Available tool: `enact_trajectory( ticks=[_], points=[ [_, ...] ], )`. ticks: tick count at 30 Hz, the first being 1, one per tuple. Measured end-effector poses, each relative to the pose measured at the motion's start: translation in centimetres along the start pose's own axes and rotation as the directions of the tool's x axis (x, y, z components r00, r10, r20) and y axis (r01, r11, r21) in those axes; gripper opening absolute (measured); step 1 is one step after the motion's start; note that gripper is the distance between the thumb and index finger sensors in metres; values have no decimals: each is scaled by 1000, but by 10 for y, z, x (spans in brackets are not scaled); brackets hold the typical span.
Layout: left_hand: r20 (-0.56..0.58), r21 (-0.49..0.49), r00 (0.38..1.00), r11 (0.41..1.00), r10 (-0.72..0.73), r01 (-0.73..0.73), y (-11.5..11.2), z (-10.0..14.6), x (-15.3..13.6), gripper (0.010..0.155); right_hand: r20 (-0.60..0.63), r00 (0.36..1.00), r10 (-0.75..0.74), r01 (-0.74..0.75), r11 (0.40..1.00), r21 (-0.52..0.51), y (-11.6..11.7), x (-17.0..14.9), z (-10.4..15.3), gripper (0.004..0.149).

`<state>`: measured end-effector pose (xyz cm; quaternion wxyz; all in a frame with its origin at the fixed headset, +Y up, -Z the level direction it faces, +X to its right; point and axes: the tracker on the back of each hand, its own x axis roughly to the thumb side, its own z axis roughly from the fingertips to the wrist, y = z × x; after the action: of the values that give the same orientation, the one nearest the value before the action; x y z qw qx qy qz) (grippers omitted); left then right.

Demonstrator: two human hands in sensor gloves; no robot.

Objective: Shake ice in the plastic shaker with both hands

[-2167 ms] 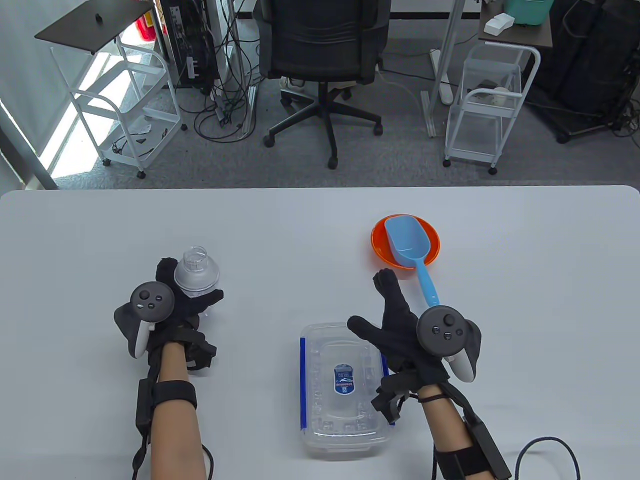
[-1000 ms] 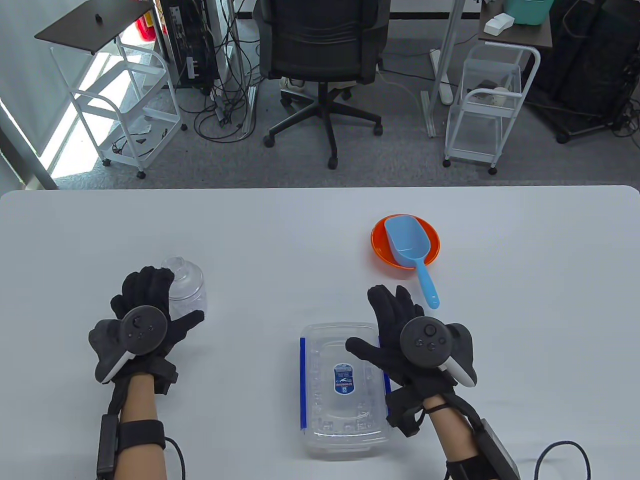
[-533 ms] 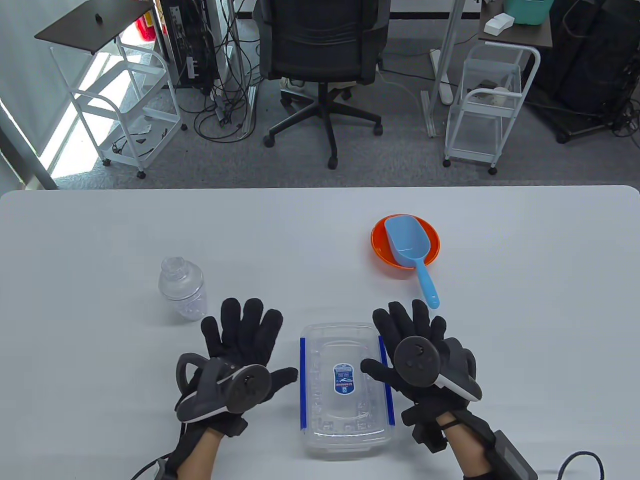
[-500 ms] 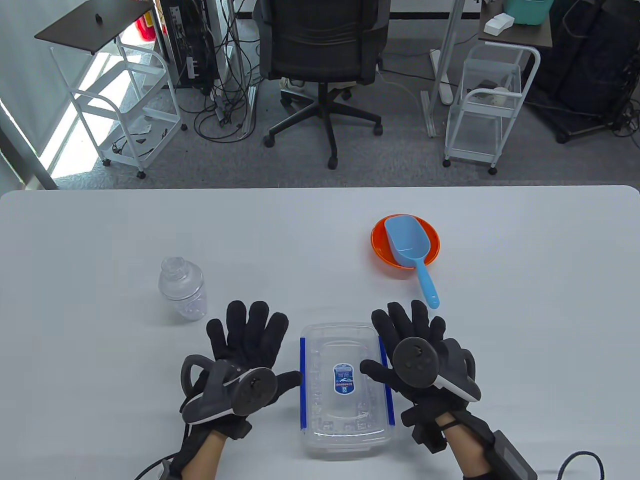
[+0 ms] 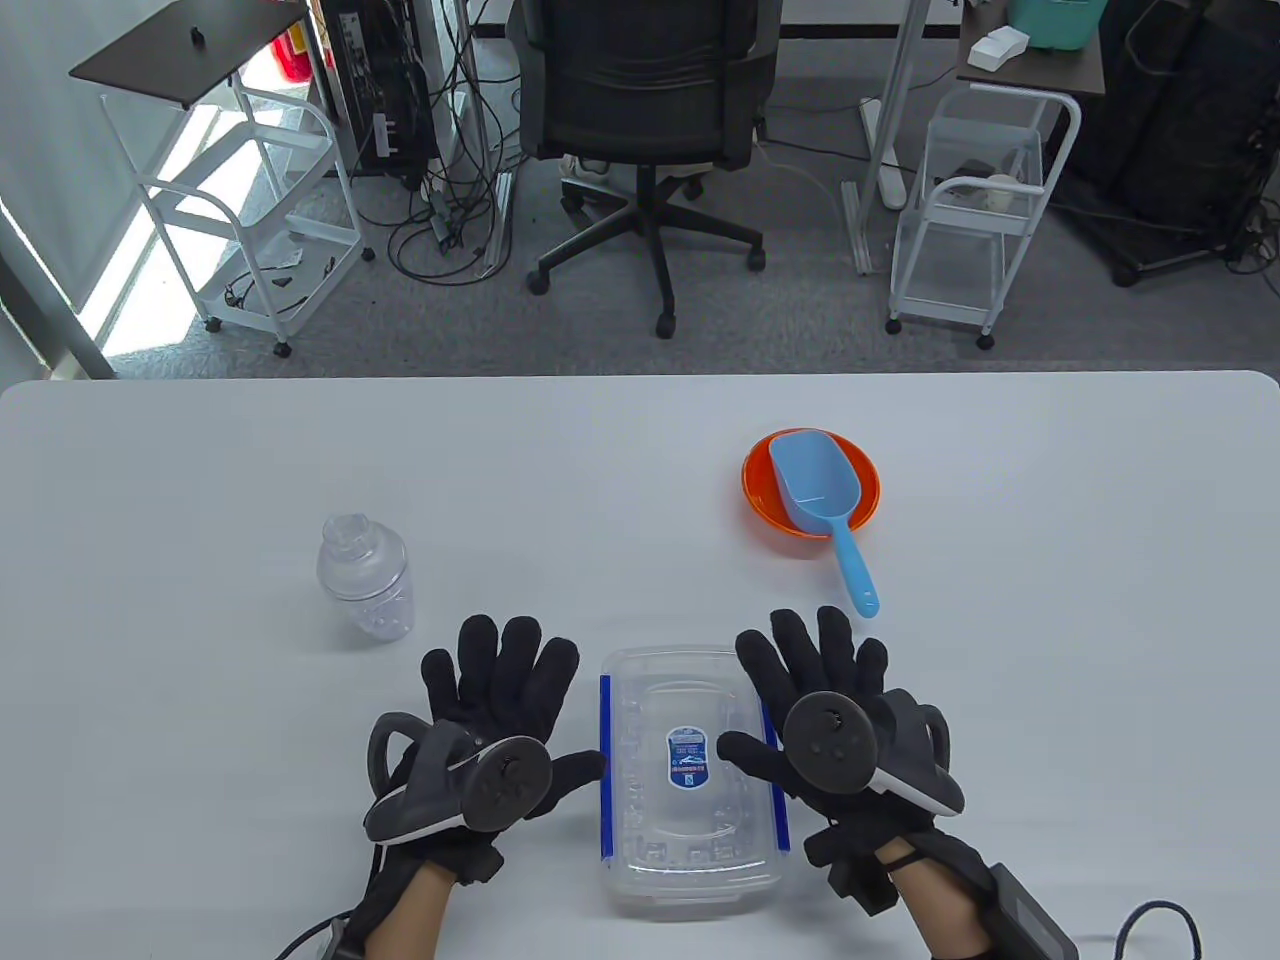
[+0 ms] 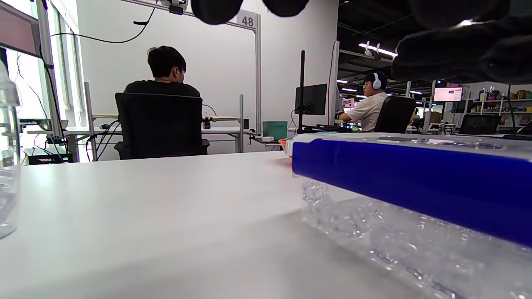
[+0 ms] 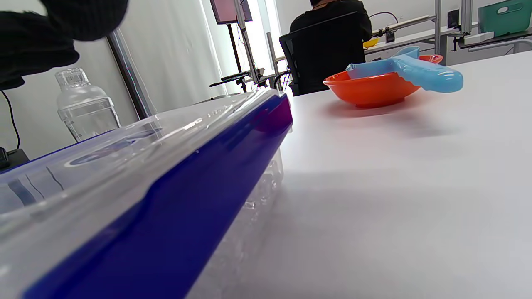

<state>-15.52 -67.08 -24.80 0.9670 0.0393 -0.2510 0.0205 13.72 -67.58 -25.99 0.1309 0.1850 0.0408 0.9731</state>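
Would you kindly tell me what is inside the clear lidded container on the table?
Through the clear wall of the lidded container, the wrist views show ice cubes along the bottom. The blue latches and lid label cover the rest, so the fill level is unclear.

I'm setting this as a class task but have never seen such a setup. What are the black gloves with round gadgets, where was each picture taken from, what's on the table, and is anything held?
These are a person's hands in sensor gloves, a tracker strapped on each. One camera looks down at the table; two sit on the wrists. The left hand and right hand lie open either side of a clear lidded container with blue clips, holding nothing. The plastic shaker stands apart, upright. A blue scoop rests in an orange bowl.
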Motion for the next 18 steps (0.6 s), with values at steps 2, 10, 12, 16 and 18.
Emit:
enact_trajectory(
  ticks=[2, 10, 12, 16, 18],
  points=[
    [-2, -1, 1000, 1000, -1, 1, 0, 0, 0, 95, 2, 1000, -3, 3, 1000, 2, -1, 0, 0, 88],
    [-3, -29, 1000, 999, -24, 24, -4, -2, 2, 95, 10, 1000, 3, -3, 1000, -9, 0, 1, 1, 87],
    [-2, -35, 1000, 999, -28, 28, -4, -2, 3, 95, 8, 1000, 2, -2, 1000, -12, 0, 1, 1, 87],
    [-4, -40, 999, 999, -35, 35, -4, -2, 3, 95, 5, 1000, -5, 5, 1000, -11, 0, 0, 1, 87],
    [-5, -42, 999, 999, -33, 33, -4, -2, 3, 95, 5, 1000, -9, 9, 1000, -8, 0, 0, 2, 87]
  ],
)
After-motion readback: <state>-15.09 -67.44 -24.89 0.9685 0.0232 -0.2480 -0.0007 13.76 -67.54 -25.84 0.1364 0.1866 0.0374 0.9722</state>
